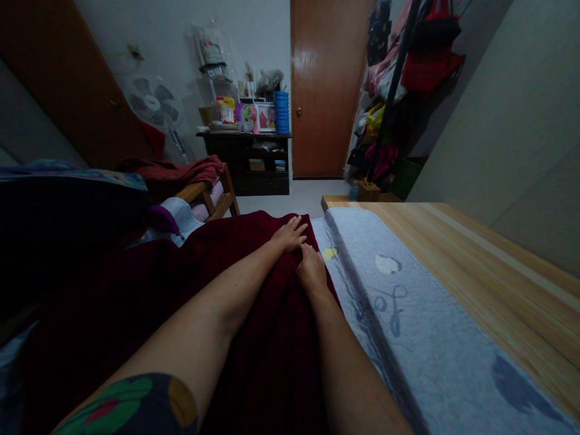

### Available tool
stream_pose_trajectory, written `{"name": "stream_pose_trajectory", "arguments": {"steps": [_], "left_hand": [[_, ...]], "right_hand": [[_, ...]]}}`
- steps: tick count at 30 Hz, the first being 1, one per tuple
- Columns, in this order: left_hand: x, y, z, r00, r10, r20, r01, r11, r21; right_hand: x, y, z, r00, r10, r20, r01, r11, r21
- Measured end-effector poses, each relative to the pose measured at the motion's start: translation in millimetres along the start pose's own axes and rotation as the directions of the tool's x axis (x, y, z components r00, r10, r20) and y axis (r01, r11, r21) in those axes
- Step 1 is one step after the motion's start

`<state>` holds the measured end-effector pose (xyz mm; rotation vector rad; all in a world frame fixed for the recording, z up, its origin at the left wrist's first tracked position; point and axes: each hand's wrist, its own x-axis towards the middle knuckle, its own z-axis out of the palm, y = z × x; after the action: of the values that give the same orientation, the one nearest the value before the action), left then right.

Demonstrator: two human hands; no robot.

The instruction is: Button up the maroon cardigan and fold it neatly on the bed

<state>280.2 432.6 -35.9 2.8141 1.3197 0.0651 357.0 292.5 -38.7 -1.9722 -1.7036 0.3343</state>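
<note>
A large dark red cloth [272, 326] is spread before me, with loose folds running toward my body. My left hand [290, 234] lies flat on its far part, fingers stretched and apart. Just nearer and to the right, my right hand [313, 266] has its fingers bent together on the cloth close to its right edge. A ridge of fabric runs below that hand, and its fingertips are partly hidden. Under the cloth's right side lies a pale grey-blue padded mat [376, 241] with a dark stripe and printed shapes.
The mat rests on a wooden surface [489, 260] to the right. At left stand a wooden chair [226, 190] draped with reddish cloth and a white fan [154, 103]. A dark cabinet [244, 163], a closed door [326, 90] and hanging bags [423, 66] are farther back.
</note>
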Motion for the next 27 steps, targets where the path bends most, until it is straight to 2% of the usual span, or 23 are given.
{"name": "stream_pose_trajectory", "arguments": {"steps": [5, 10, 16, 22, 27], "left_hand": [[10.6, -3.3, -3.0, 1.000, -0.003, 0.002, 0.003, 1.000, 0.023], [19.1, 4.7, -7.7, 0.999, -0.029, -0.038, 0.031, 0.998, 0.062], [17.3, 10.0, -1.5, 0.995, 0.037, -0.095, -0.029, 0.996, 0.084], [18.5, -0.5, 4.1, 1.000, -0.008, -0.008, 0.008, 0.999, -0.035], [15.8, 4.0, -10.2, 0.996, -0.016, 0.087, 0.023, 0.996, -0.081]], "right_hand": [[0.2, -1.5, -1.8, 0.999, 0.002, 0.040, -0.001, 0.999, -0.035], [-3.1, -4.6, -7.8, 1.000, 0.001, -0.030, -0.002, 0.999, -0.051], [-4.4, -5.3, -18.2, 0.994, 0.074, -0.080, -0.080, 0.993, -0.081], [2.9, 2.0, -19.7, 0.961, 0.228, -0.154, -0.222, 0.973, 0.056], [6.6, 4.8, -16.9, 0.943, 0.228, -0.244, -0.155, 0.946, 0.285]]}}
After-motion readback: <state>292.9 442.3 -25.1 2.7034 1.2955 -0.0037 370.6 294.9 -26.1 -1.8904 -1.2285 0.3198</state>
